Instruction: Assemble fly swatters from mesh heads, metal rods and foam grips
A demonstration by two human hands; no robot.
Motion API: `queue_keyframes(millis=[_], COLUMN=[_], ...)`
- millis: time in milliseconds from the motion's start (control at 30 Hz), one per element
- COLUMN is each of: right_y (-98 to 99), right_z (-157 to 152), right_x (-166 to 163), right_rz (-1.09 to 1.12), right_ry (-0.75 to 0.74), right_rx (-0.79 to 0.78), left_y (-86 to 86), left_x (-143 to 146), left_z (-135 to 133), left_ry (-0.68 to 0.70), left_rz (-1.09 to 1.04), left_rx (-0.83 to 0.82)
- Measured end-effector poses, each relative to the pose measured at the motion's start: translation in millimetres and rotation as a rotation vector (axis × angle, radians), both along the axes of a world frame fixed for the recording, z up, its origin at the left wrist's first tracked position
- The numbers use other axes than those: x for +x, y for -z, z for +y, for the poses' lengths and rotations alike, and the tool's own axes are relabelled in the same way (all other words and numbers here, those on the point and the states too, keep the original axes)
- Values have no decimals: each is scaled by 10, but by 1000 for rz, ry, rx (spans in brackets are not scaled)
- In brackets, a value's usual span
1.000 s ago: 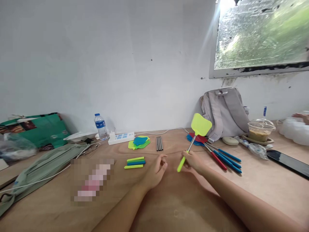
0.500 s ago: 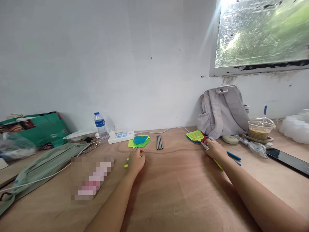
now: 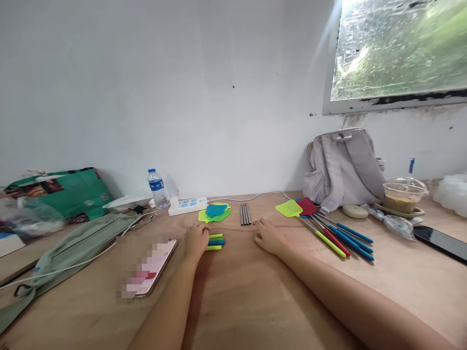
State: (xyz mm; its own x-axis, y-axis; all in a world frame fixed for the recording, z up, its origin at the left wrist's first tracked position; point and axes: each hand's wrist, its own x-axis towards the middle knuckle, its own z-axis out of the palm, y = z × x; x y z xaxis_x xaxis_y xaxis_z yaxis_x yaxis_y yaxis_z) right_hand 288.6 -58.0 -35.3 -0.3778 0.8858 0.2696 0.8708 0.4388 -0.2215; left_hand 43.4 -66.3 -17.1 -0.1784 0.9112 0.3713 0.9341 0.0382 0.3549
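My left hand (image 3: 197,241) rests on the table with loosely bent fingers, just left of several short yellow-green and blue handles (image 3: 216,242). It does not appear to grip them. Behind it lie loose fly swatter heads (image 3: 216,211) in blue, green and yellow-green. In the middle stand several thin metal tubes (image 3: 245,214), laid side by side. My right hand (image 3: 269,236) lies open and bare on the wood, its fingertips a little to the right of and nearer than the tubes. Several whole fly swatters (image 3: 330,239) with red, blue and yellow-green handles are fanned out farther right.
A phone (image 3: 165,260) and a grey-green strap bag (image 3: 78,243) lie on the left. Along the wall are a water bottle (image 3: 157,188), a white power strip (image 3: 188,206) and a backpack (image 3: 341,167). A lidded drink cup (image 3: 401,197) and a dark device (image 3: 443,245) sit at right.
My right hand has left the fly swatters and come leftward to the table's middle. My left hand no longer covers the short handles. The view has turned slightly left.
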Motion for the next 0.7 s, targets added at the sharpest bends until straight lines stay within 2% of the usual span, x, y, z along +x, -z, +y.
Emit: queue_keyframes(millis=[200,367,567,700], right_y=[-39,20,87,152], right_z=[262,344,452,471], right_x=[-184,-186,0,230], right_rz=[-26,-14,67,158], right_ry=[90,139,259,230], right_rx=[-29,-42,-63,-61], left_y=[63,124,155,157], left_x=[19,16,46,71], left_z=[11,50,67,31], left_ry=[13,100,133,158], left_rz=[26,4,21,36], left_rx=[-112,-155,-162,-154])
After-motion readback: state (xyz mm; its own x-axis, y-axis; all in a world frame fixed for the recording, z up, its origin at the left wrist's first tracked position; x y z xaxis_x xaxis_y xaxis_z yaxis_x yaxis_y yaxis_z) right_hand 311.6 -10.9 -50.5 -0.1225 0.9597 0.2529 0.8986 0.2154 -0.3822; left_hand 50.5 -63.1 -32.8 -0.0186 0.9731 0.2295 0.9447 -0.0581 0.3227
